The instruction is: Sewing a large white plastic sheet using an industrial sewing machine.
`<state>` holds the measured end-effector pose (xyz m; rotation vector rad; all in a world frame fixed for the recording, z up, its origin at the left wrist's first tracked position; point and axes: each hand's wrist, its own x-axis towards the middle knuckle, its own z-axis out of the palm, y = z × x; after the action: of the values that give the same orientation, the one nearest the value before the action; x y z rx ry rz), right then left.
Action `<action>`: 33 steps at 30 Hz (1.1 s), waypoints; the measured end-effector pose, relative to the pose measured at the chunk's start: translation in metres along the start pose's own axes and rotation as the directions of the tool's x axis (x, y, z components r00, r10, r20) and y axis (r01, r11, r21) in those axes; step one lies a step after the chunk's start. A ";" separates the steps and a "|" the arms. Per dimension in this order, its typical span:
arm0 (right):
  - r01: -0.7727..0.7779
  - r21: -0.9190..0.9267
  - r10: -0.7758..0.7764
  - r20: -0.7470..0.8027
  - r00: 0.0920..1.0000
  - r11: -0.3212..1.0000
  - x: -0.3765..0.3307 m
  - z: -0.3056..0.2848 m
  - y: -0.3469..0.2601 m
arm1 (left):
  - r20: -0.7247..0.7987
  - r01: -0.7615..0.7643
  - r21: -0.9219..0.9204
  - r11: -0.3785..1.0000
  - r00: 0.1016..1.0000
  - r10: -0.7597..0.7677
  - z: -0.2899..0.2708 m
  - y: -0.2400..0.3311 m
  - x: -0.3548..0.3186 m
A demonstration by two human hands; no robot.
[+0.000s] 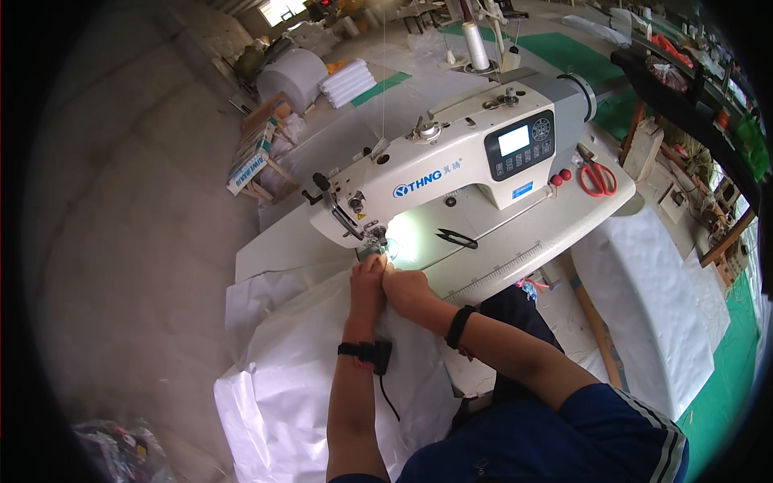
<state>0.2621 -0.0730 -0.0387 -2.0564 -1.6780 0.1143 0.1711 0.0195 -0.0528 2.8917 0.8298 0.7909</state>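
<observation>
A white sewing machine (pixel 451 153) stands on its pale table, its lamp lighting the spot by the needle. Both my hands are close together at the presser foot (pixel 377 235). My left hand (pixel 369 278) is closed at the edge of a large white plastic-like sheet (pixel 298 354), which drapes over the table front toward me. Just to its right, my right hand (pixel 407 291) is curled with the fingertips pinched at the same edge. The fingertips partly hide the sheet's edge. Black thread snips (pixel 456 238) lie on the table to the right of my hands.
Red-handled scissors (pixel 597 179) and two small red balls (pixel 561 177) lie by the machine's right end. A white thread cone (pixel 476 47) stands behind the machine. A large white roll (pixel 291 79) and stacked white sheets (pixel 348 84) are at the back left. Another white sheet (pixel 644 306) hangs at right.
</observation>
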 end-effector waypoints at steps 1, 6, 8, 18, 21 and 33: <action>-0.002 0.014 0.002 0.020 1.000 1.000 0.002 -0.001 -0.001 | 0.000 0.003 0.003 1.000 1.000 -0.003 0.000 -0.003 0.000; 0.008 0.017 -0.010 0.081 0.997 1.000 0.007 -0.002 -0.001 | -0.083 -0.023 -0.040 0.999 0.996 0.019 0.002 -0.007 -0.002; 0.017 0.035 -0.019 0.045 0.999 0.999 0.006 0.001 0.000 | -0.100 -0.017 -0.071 0.997 0.995 0.009 0.002 -0.007 -0.007; 0.014 0.030 -0.015 0.042 0.999 0.999 -0.010 -0.017 -0.001 | -0.120 0.005 -0.128 0.992 0.993 -0.020 0.002 -0.001 0.003; 0.016 -0.011 -0.015 0.067 0.998 1.000 -0.030 -0.027 -0.010 | -0.017 0.026 -0.143 0.989 0.999 -0.028 -0.009 -0.013 0.004; -0.184 0.981 0.219 0.166 0.961 0.060 0.044 -0.021 0.072 | -0.135 0.080 -0.047 0.996 0.987 -0.086 0.005 0.055 -0.018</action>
<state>0.3448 -0.0474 -0.0397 -1.0568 -0.6977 1.0441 0.1877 -0.0362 -0.0559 2.7725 0.9275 0.9942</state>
